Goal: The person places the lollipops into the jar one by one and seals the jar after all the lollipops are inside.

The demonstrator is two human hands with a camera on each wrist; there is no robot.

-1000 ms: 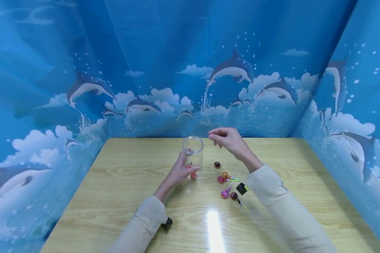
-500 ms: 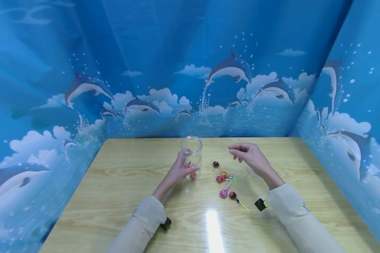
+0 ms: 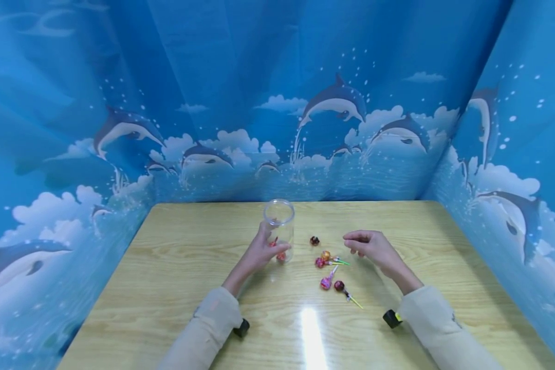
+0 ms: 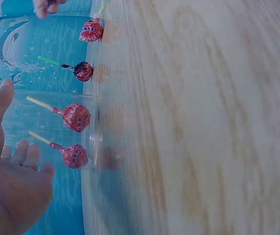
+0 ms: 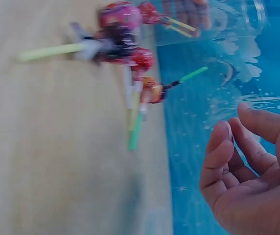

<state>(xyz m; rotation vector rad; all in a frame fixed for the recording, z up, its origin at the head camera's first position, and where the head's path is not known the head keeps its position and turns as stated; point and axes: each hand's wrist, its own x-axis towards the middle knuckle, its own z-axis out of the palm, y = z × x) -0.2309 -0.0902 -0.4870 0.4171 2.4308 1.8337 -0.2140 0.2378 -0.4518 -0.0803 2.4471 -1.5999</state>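
Observation:
My left hand grips a clear cylindrical jar that stands upright on the table, its round mouth uncovered. Low inside the jar are two red-wrapped lollipops, their pale sticks pointing up. To the jar's right lie several loose lollipops: a dark one, an orange one, a red one, a pink-purple one and a dark red one. My right hand hovers just right of them, fingers loosely bent, holding nothing in the right wrist view.
The wooden table reaches back to a blue curtain printed with dolphins, which also hangs along both sides. A black wrist camera sits below the right sleeve. Light glares off the table's front middle.
My right hand has moved from beside the jar's mouth rightward, then down toward the table, right of the loose lollipops. My left hand and the jar have stayed in place.

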